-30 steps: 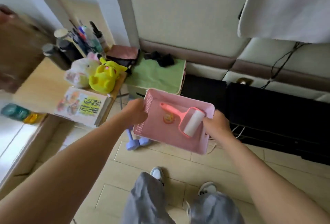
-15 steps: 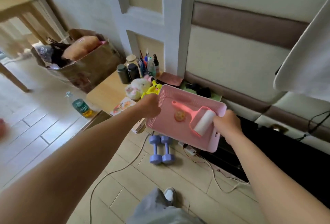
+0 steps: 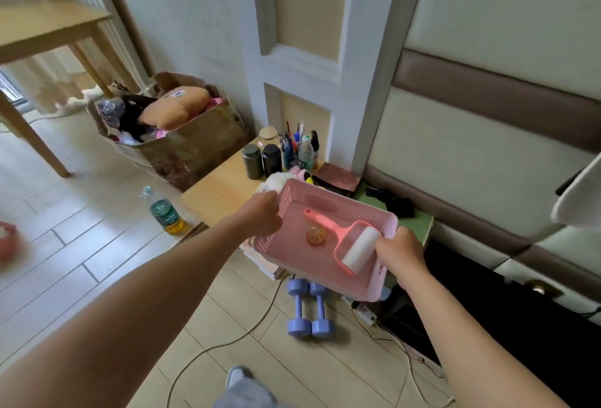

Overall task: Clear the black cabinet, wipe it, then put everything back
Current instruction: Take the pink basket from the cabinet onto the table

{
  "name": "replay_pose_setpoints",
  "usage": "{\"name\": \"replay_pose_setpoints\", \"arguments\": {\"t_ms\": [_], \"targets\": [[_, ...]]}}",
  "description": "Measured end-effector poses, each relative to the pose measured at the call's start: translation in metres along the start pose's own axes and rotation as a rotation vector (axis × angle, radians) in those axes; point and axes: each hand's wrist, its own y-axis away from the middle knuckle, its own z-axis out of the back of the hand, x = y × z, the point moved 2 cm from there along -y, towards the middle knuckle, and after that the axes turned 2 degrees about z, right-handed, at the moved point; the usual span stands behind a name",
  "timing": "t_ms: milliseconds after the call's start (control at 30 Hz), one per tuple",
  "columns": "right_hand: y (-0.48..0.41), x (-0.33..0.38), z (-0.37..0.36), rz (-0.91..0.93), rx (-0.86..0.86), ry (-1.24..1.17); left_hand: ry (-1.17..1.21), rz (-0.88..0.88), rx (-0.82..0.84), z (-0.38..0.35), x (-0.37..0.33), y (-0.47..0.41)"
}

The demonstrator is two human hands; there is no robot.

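I hold a pink plastic basket [image 3: 292,251] in the air with both hands. My left hand [image 3: 261,214] grips its left rim and my right hand [image 3: 401,253] grips its right rim. Inside lie a pink lint roller [image 3: 353,246] with a white roll and a small orange round object [image 3: 315,235]. The basket hangs over the near end of a low wooden table [image 3: 216,193]. The black cabinet [image 3: 507,319] runs along the wall at lower right, its top dark with a small brass object [image 3: 541,286] on it.
On the wooden table stand dark jars [image 3: 261,160], pens, a bottle and plush toys. A green stool [image 3: 418,223] with black cloth sits beside it. Blue dumbbells [image 3: 309,308] and cables lie on the floor. A bottle [image 3: 164,210] and a full cardboard box [image 3: 169,127] are left.
The view has swung up and left, away from the black cabinet. The basket has moved left with both hands, from in front of the cabinet to above the wooden table's end.
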Motion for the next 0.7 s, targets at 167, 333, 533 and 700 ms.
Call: {"name": "replay_pose_setpoints", "arguments": {"t_ms": [167,333,533,700], "targets": [[0.000,0.074,-0.096,0.027,0.017,0.012,0.024,0.136,0.025,0.040,0.108,-0.030],[0.000,0.138,-0.163,0.060,0.073,-0.060,-0.005,0.185,-0.006,0.092,0.174,-0.061],[-0.035,0.171,-0.209,0.052,0.166,-0.130,0.001,0.242,-0.051,0.114,0.205,-0.105],[-0.077,0.193,-0.241,0.046,0.273,-0.035,0.001,0.326,-0.067,0.115,0.232,-0.132]]}}
